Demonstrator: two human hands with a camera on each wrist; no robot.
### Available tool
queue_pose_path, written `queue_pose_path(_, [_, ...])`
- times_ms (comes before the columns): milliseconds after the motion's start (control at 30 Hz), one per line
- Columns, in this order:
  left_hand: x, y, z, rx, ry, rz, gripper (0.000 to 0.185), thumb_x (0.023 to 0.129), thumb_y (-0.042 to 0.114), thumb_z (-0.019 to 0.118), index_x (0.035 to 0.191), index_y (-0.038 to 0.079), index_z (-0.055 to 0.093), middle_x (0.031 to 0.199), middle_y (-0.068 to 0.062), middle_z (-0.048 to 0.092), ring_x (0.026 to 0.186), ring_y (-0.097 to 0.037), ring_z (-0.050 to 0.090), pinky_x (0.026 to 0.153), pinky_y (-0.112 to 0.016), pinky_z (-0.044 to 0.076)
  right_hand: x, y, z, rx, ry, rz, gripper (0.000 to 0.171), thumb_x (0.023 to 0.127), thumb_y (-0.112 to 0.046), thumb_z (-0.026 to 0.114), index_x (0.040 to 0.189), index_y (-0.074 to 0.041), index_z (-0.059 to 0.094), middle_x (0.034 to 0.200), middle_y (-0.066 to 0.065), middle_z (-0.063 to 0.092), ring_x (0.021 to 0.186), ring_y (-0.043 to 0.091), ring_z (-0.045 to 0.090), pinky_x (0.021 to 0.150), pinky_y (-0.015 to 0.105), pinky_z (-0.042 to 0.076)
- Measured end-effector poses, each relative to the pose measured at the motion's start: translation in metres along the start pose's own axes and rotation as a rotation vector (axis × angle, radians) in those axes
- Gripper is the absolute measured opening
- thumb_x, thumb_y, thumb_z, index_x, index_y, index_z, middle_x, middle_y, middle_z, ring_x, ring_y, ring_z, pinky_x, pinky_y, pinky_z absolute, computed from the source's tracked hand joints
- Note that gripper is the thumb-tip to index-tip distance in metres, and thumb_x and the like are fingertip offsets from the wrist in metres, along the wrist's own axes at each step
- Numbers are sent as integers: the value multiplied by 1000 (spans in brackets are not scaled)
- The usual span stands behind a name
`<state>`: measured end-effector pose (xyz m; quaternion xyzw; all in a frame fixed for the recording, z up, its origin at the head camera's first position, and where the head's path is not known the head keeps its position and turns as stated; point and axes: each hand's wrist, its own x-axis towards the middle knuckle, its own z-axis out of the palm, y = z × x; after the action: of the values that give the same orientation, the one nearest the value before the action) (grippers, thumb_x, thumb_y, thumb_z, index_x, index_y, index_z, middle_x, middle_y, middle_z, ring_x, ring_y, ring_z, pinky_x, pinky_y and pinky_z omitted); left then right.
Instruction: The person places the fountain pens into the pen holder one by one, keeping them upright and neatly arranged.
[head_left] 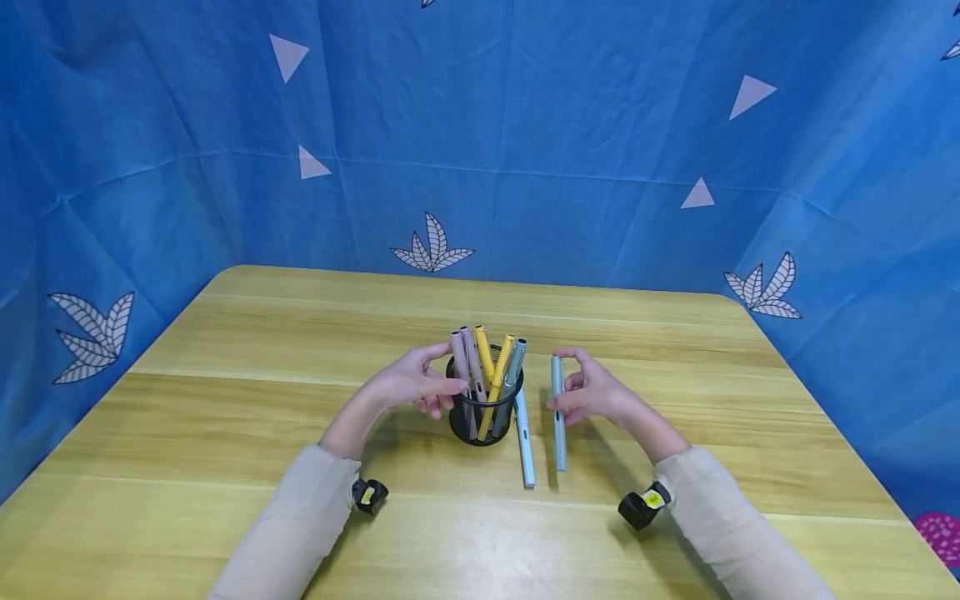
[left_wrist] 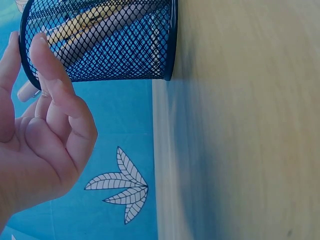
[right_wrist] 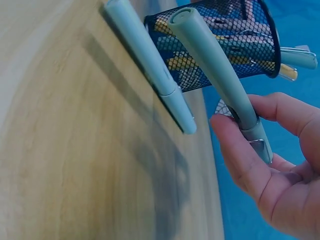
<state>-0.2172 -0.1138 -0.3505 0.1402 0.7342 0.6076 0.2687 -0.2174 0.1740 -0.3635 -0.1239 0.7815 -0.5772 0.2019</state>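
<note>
Teal capped pen (head_left: 558, 414) in right hand (head_left: 596, 398)

head cam overhead, wrist cams close, sharing pen cup (head_left: 483, 412)

Pens (head_left: 487, 367) in a mesh cup (head_left: 480, 425) mid-table (head_left: 225, 400), one pen (head_left: 525, 446) flat just right of it.

Wooden table (head_left: 225, 417), light grain, rounded far corners. We note a blue cloth backdrop (head_left: 525, 125) closing it in on the far side and both flanks, creased. We count pale triangles (head_left: 288, 55) and white leaf sprigs (head_left: 432, 247) printed on the cloth. One light blue pen (head_left: 525, 446) lies flat on the table, pointing roughly away from us. Magenta dotted patch (head_left: 939, 533) at the lower right edge; we cannot tell what it is.
</note>
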Motion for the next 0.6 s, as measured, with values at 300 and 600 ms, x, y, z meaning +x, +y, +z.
queue_pose_path(300, [0, 0, 0, 4, 4, -3, 80, 83, 17, 64, 144, 11, 13, 66, -13, 61, 47, -16, 55, 44, -23, 43, -2, -8, 2, 80, 99, -17, 78, 75, 9, 62, 137, -4, 17, 79, 12, 44, 61, 20, 58, 63, 42, 52])
queue_pose_path(600, [0, 0, 0, 19, 9, -5, 80, 83, 17, 64, 144, 11, 13, 68, -15, 61, 48, -17, 55, 43, -23, 42, -4, -21, 6, 187, 206, -67, 78, 76, 9, 63, 136, -8, 17, 77, 10, 42, 64, 22, 62, 65, 45, 51])
